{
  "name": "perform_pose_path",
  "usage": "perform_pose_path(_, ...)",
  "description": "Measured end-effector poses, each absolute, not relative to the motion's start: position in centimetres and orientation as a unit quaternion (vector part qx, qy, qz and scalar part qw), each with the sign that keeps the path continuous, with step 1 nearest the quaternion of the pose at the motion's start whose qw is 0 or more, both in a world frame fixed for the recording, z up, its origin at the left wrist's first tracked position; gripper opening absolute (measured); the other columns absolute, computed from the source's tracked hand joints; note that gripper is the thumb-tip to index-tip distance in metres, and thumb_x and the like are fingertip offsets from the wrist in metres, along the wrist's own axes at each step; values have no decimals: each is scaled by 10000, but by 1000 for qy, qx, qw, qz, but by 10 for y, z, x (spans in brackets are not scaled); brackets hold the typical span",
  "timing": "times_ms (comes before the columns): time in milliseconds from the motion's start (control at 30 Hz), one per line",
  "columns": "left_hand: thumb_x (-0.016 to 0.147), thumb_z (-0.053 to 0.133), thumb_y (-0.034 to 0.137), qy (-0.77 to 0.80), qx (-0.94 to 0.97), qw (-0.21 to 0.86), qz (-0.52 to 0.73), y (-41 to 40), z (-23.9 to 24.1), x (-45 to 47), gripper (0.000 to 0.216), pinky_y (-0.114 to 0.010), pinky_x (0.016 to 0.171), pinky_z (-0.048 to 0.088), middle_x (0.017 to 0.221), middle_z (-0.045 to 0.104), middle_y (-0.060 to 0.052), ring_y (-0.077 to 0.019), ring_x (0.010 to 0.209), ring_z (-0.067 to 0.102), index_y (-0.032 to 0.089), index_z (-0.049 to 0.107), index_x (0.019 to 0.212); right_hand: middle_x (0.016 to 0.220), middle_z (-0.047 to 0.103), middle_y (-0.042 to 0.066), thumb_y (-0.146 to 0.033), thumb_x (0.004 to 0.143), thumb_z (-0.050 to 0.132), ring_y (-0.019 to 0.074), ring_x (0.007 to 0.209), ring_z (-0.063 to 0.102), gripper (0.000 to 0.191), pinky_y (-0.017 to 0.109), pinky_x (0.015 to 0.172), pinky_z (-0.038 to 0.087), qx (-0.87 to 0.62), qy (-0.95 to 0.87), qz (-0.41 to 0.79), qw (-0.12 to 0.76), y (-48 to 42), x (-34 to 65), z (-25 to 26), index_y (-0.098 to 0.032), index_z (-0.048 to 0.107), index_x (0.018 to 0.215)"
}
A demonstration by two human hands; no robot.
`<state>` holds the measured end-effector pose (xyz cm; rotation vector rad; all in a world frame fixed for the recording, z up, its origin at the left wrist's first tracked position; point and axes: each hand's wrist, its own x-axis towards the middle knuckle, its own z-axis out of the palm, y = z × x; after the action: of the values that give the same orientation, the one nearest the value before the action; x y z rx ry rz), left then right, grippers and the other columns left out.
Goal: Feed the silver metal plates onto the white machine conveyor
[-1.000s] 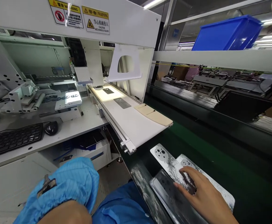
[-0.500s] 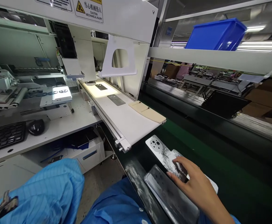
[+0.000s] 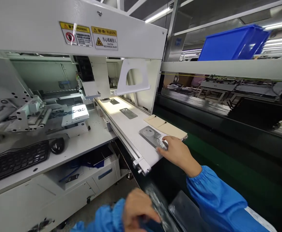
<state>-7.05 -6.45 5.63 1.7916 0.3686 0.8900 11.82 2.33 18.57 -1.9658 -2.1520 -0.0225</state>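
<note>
My right hand (image 3: 176, 153) grips the near end of a grey phone back panel (image 3: 151, 135) between thumb and fingers. The panel, with its round camera area facing away from me, lies at the near end of a white conveyor belt (image 3: 132, 138). Farther up the belt are another phone back panel (image 3: 128, 113) and a smaller dark one (image 3: 114, 101) on the lit section. My left hand (image 3: 139, 209) is at the bottom, smeared by motion, its fingers bent. Beside it is a dark plastic-covered block (image 3: 188, 211); whether they touch is unclear.
A cream plate (image 3: 166, 126) runs along the belt's right side. To the left stand a keyboard (image 3: 17, 158) and a mouse (image 3: 57, 146) on the machine's table. Overhead is a white machine beam (image 3: 138, 38) with warning labels. A blue bin (image 3: 230, 43) sits on the right shelf.
My right hand has carried the phone back panel forward from above the dark block onto the belt's near end. My left hand has come into view, and the camera has turned left.
</note>
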Motion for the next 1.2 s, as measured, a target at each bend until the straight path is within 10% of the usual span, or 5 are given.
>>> perform_pose_path(100, 836, 305, 728, 118, 805, 473, 338, -51, 33, -40, 717, -289, 578, 371, 491, 433, -11, -125, 509, 416, 148, 726, 841, 1073, 673, 182, -379, 838, 575, 338, 1044, 614, 385, 415, 839, 479, -669, -736, -11, 109, 40, 112, 188, -95, 635, 1091)
perform_pose_path(333, 850, 321, 707, 178, 785, 508, 306, -32, -20, 0, 714, -239, 522, 337, 587, 533, -44, -120, 530, 463, 124, 725, 939, 1510, 380, 192, -457, 913, 500, 361, 1403, 313, 599, 481, 1115, 317, -589, -805, 10, 67, 41, 107, 170, -102, 477, 1395)
perform_pose_path(1200, 811, 281, 783, 166, 816, 454, 316, -26, -41, 4, 809, -185, 440, 355, 545, 569, -40, -89, 468, 473, 108, 711, 923, 1540, 319, 196, -605, 934, 330, 383, 1424, 248, 738, 510, 1148, 238, -607, -792, 33, 60, 55, 91, 159, -79, 409, 1447)
